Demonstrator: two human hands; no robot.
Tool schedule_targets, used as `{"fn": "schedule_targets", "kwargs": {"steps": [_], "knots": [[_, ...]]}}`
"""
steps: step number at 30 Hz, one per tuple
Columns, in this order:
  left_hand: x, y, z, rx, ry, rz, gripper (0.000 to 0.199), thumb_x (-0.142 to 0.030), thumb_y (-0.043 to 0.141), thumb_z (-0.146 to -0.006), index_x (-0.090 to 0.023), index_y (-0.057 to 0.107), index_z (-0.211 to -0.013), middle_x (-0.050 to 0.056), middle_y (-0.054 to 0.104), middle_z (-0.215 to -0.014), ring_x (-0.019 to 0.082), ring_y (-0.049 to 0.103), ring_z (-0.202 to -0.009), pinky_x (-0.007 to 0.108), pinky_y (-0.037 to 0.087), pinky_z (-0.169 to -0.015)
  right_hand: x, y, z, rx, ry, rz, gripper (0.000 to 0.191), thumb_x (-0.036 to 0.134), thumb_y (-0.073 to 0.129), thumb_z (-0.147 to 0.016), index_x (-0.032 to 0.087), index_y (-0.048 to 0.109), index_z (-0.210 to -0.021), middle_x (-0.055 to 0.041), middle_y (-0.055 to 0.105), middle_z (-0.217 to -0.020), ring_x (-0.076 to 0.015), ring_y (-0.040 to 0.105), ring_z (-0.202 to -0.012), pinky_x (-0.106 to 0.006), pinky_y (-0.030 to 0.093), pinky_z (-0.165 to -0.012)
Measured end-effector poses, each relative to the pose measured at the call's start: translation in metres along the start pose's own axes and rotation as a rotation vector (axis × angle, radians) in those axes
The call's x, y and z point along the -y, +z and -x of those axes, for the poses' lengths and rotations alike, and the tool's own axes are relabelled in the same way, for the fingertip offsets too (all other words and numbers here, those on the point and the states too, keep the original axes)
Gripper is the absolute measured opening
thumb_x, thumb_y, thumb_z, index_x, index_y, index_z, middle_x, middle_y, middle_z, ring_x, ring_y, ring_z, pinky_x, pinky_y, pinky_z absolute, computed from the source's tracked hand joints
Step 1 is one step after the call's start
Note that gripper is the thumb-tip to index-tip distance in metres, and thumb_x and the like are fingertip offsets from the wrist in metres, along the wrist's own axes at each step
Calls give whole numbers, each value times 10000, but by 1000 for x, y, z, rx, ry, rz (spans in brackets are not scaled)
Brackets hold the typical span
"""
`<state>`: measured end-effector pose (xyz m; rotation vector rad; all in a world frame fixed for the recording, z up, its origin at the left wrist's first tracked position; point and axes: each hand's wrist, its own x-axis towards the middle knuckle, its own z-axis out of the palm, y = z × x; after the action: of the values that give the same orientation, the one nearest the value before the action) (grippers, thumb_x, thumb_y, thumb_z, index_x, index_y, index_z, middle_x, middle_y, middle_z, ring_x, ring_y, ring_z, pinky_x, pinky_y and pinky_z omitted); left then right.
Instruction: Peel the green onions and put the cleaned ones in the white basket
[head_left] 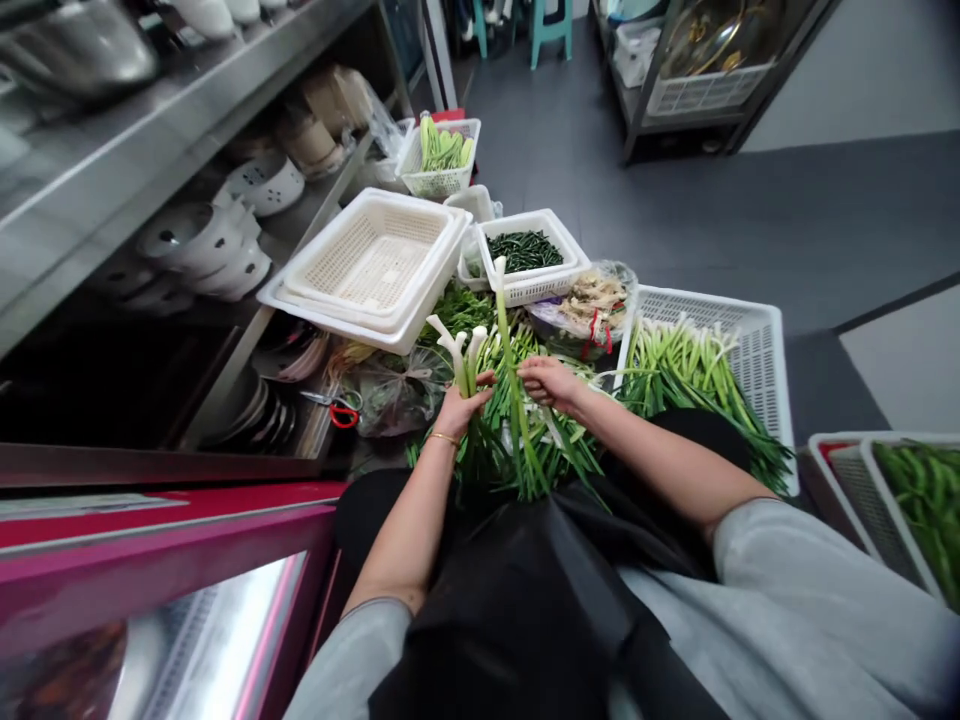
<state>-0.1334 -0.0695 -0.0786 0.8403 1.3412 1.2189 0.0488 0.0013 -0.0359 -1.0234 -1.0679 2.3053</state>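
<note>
My left hand (463, 412) is closed around a few scallions (471, 365), their white root ends pointing up and their green leaves hanging down. One longer scallion (504, 325) stands upright just to the right of that bunch. At its side, my right hand (551, 382) is closed in a pinch, the fingertips against the stalk. Whether they grip the whole stalk or only an outer leaf is hard to see. Below both hands lies a loose heap of scallions (525, 465) with trimmings over my lap. More scallions (686, 360) fill a white crate (757, 330) on the right.
Stacked white baskets (375, 262) sit ahead on the left, beside a basket of dark green chillies (525, 250). Red-handled scissors (343, 412) lie near a steel shelf (180, 130). A bag of pale dried food (592, 300) and a basket of green peppers (926, 490) are to the right.
</note>
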Motion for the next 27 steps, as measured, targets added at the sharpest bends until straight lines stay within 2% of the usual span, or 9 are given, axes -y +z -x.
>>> {"fn": "schedule_targets", "kwargs": {"steps": [2, 5, 8, 11, 15, 20, 23, 25, 27], "knots": [[-6, 11, 6, 1, 7, 22, 503, -373, 776, -600, -113, 679, -1020, 5, 620, -640, 62, 419, -420, 231, 351, -445, -2, 5, 8, 26, 11, -18, 289, 270, 640, -655, 207, 372, -742, 135, 287, -419, -17, 177, -289, -131, 82, -315], [-9, 24, 13, 71, -32, 64, 466, -422, 779, -579, -99, 673, -899, -24, 540, -520, 72, 400, -394, 243, 351, -441, -14, 17, 12, -25, -107, 39, 261, 287, 625, -659, 202, 396, -752, 127, 316, -418, -27, 207, -295, -148, 113, -321], [-9, 28, 19, 110, -12, 36, 420, -417, 774, -587, -108, 663, -848, 7, 593, -570, 70, 405, -412, 233, 327, -441, -24, 24, 9, -114, -231, 273, 165, 253, 586, -683, 182, 447, -737, 100, 393, -426, -43, 288, -324, -165, 181, -350], [-9, 24, 21, 62, 15, -82, 352, -393, 766, -605, -104, 671, -782, 32, 625, -574, 77, 410, -428, 228, 293, -437, -14, 20, 8, -182, -330, 561, 102, 204, 575, -676, 155, 489, -654, 72, 439, -459, -47, 356, -398, -171, 241, -407], [-11, -2, 21, -53, -9, -201, 333, -387, 769, -596, -99, 682, -738, 22, 612, -516, 76, 399, -421, 223, 270, -435, 38, -16, 37, -274, -412, 685, 91, 205, 604, -683, 132, 550, -673, 52, 465, -487, -54, 385, -428, -180, 271, -425], [-4, -50, 17, -142, -43, -80, 356, -380, 782, -567, -77, 687, -727, 38, 612, -515, 66, 427, -427, 210, 263, -424, 102, -89, 92, -359, -535, 405, 191, 252, 667, -729, 172, 504, -786, 96, 333, -437, -40, 275, -347, -173, 190, -360], [-2, -60, 13, -146, -91, 14, 366, -378, 780, -543, -78, 688, -731, 30, 597, -500, 61, 422, -402, 206, 238, -403, 99, -116, 83, -407, -572, 386, 152, 284, 592, -813, 190, 475, -793, 115, 289, -436, -43, 243, -336, -171, 201, -364], [-4, -57, 11, -74, -121, 94, 372, -381, 770, -540, -86, 687, -750, 22, 588, -491, 70, 439, -393, 205, 246, -401, 80, -117, 57, -425, -439, 643, 200, 323, 513, -860, 153, 536, -757, 83, 395, -462, -57, 367, -384, -176, 319, -425], [-8, -49, 10, 25, -135, 159, 376, -392, 760, -548, -96, 683, -767, 18, 585, -488, 89, 473, -401, 211, 278, -411, 58, -102, 27, -409, -293, 899, 252, 325, 574, -827, 106, 608, -708, -7, 556, -570, -93, 536, -561, -186, 424, -575]]}}
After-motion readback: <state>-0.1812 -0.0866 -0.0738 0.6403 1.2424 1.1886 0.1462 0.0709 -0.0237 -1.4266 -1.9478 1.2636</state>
